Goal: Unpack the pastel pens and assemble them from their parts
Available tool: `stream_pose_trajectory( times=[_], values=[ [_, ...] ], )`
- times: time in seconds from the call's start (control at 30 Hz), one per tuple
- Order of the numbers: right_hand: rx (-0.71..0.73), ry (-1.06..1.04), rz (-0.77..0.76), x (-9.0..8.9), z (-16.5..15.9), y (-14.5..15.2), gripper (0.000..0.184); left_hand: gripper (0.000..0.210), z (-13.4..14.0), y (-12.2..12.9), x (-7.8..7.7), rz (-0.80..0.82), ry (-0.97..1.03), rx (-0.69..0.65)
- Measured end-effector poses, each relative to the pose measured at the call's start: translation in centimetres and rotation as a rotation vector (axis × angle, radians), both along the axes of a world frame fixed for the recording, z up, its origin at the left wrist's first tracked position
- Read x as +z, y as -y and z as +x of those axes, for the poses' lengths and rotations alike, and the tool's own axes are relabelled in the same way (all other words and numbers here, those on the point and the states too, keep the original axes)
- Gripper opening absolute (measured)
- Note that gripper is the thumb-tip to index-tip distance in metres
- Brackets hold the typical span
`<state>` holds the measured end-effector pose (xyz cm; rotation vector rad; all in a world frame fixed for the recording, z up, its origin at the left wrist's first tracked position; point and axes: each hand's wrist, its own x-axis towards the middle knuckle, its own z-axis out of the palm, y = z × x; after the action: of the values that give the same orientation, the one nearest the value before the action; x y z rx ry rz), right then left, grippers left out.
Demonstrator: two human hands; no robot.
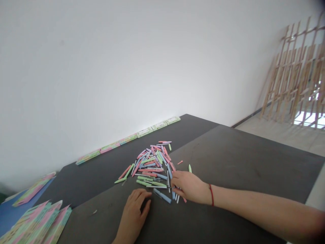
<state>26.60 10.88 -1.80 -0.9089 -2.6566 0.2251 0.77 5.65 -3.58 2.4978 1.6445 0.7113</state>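
A heap of pastel pen parts (149, 164) in pink, green, blue and purple, with thin white refills among them, lies on the dark table (215, 162). At the heap's right edge, my right hand (189, 186), with a red cord at the wrist, has its fingers bent together around the tip of a white pen refill (156, 186); the grip itself is partly hidden. My left hand (134, 210) rests on the table in front of the heap, thumb apart, holding nothing. Just beyond its fingertips lies a blue pen barrel (162, 196).
Flat pastel boxes (128, 139) line the table's back edge by the white wall. Stacked pastel packages (38, 223) lie at the lower left, near another package (34, 189) on a blue surface. A green piece (190, 168) sits beyond my right hand. Wooden racks (299, 71) stand at the right.
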Motion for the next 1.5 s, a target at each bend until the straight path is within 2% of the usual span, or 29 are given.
stream_pose_trajectory(
  times=[0.1,0.27,0.43,0.53,0.6,0.7,0.83,0.87,0.93,1.13,1.33,1.4,1.43,1.5],
  values=[
    [0.008,0.024,0.039,0.1,-0.6,0.1,0.016,0.024,0.3,-0.1,-0.3,0.013,-0.039,0.006],
    [0.070,0.153,0.130,-0.5,-2.5,1.0,0.035,0.026,0.8,0.2,-0.2,0.041,-0.046,0.008],
    [0.013,0.209,0.148,-0.6,-3.7,1.5,0.021,0.029,0.9,0.6,0.4,0.082,-0.011,-0.011],
    [0.054,0.182,0.117,0.4,-3.3,1.2,0.018,0.036,1.4,1.1,0.6,0.057,-0.009,-0.065],
    [0.077,0.102,0.076,1.2,-2.9,1.0,0.015,0.032,1.9,1.4,0.8,0.005,0.005,-0.078],
    [0.055,-0.135,-0.119,2.2,-2.8,1.0,0.012,0.020,2.7,1.8,1.2,-0.121,0.119,-0.037],
    [0.053,-0.520,-0.638,2.3,-3.6,1.4,0.013,0.020,3.5,2.4,1.5,-0.388,0.470,-0.037],
    [0.065,-0.583,-0.726,2.2,-3.8,1.5,0.014,0.021,3.5,2.4,1.5,-0.438,0.550,-0.053],
    [0.065,-0.656,-0.781,2.2,-3.8,1.4,0.018,0.021,3.4,2.4,1.5,-0.480,0.678,-0.064],
    [-0.043,-0.549,-0.531,2.0,-2.4,0.8,0.015,0.024,2.2,1.6,1.4,-0.444,0.985,0.099],
    [0.009,-0.373,-0.313,1.0,-2.2,0.9,0.021,0.025,2.0,1.7,1.9,-0.430,1.174,0.126],
    [0.024,-0.275,-0.242,1.2,-1.7,0.6,0.020,0.023,2.0,2.0,1.9,-0.403,1.111,0.100],
    [0.037,-0.228,-0.216,1.4,-1.3,0.3,0.020,0.021,2.0,2.1,1.9,-0.382,1.018,0.077],
    [0.060,-0.177,-0.192,1.9,-0.5,-0.1,0.020,0.018,2.0,2.4,1.8,-0.293,0.708,0.000]
  ],
)
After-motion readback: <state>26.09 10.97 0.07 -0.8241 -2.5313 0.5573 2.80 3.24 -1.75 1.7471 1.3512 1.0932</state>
